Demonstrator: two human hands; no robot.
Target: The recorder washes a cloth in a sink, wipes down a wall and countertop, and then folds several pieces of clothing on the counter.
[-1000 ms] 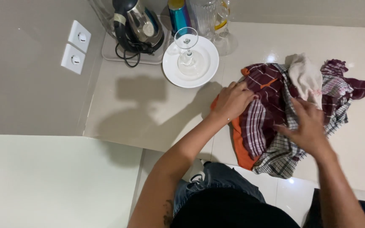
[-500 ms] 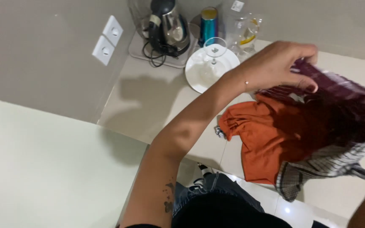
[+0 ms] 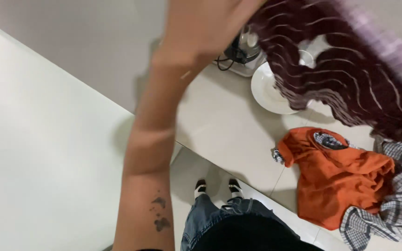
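Left hand [image 3: 210,23] grip holding maroon striped cloth [image 3: 340,69] aloft, blurred, draping over white plate [image 3: 266,90]; right unseen.

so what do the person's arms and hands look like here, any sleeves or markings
Only the left arm shows clearly: bare, no sleeve in view, with small dark tattoo marks on the forearm. The left hand is blurred and cut off at the top edge; I can't make out any ring or band. The right arm is out of view.
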